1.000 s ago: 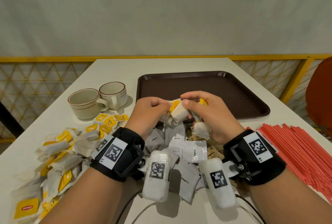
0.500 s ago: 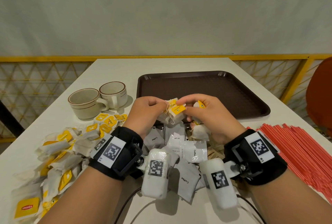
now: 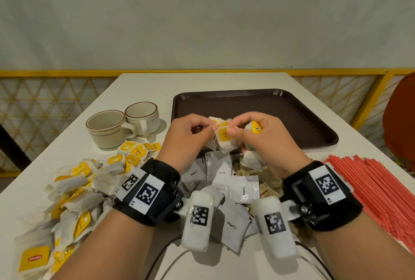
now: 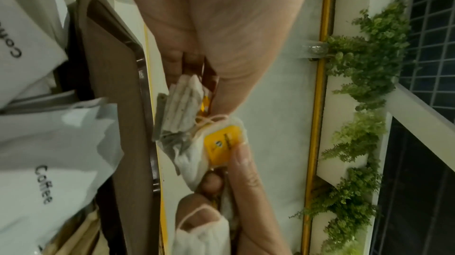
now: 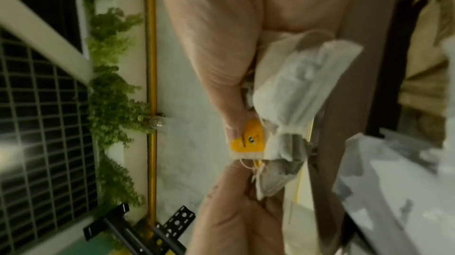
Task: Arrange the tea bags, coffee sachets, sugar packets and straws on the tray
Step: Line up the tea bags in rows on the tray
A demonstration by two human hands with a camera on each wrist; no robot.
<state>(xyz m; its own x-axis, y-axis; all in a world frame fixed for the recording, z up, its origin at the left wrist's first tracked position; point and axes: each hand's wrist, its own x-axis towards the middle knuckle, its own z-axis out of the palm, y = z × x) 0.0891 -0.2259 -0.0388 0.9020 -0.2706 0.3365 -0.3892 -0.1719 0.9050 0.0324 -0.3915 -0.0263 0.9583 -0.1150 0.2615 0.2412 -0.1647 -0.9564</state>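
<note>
The white table (image 3: pixel 197 86) runs back to a yellow railing (image 3: pixel 67 73) and a plain wall. On it the brown tray (image 3: pixel 292 108) is bare; its near edge is hidden behind the hands. The left hand (image 3: pixel 186 138) and right hand (image 3: pixel 267 142) both pinch tea bags (image 3: pixel 224 142) above that edge, now turned tag-up. The right hand's lower fingers are hidden.

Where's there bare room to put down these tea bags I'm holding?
The brown tray is bare beyond both hands. The table is also bare behind the two cups. Near you it's crowded: tea bag pile left, coffee sachets middle, straws right.
</note>
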